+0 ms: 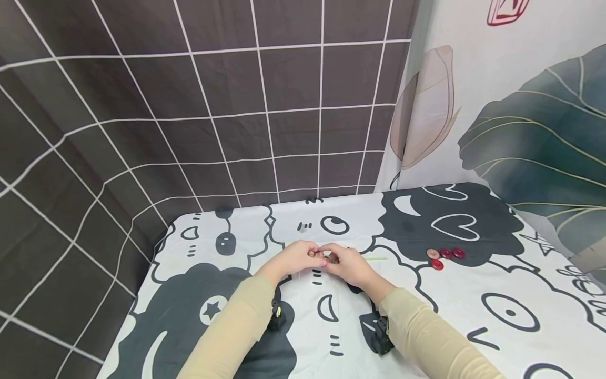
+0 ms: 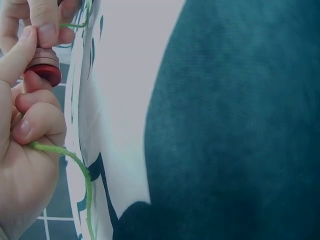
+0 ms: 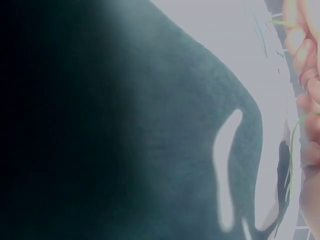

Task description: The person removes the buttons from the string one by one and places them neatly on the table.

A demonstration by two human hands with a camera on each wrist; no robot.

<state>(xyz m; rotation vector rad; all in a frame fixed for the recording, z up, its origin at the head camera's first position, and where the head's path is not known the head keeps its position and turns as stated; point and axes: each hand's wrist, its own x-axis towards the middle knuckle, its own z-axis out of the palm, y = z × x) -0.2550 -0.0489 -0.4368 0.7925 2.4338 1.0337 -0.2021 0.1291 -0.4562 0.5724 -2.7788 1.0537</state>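
Note:
Both hands meet over the middle of the cloth-covered table. My left hand [image 1: 297, 258] holds a short stack of buttons [image 2: 46, 64], pinkish ones over a red one, at its thumb and fingertips. A green string [image 2: 86, 175] comes out from under that hand's curled fingers and hangs down. My right hand [image 1: 351, 267] is at the other end of the stack, its fingertips pinched together there. Another stretch of green string [image 2: 76, 25] runs out from the right hand's fingers, also seen as a pale green strand [image 1: 376, 258] in the head view. The fingers hide the string inside the stack.
To the right on the patterned tablecloth [image 1: 393, 316] lie a pinkish button [image 1: 433, 253] and several red buttons [image 1: 436, 264]. A dark gridded curtain [image 1: 293, 131] stands behind the table, and a leaf-print curtain [image 1: 535, 147] hangs at the right.

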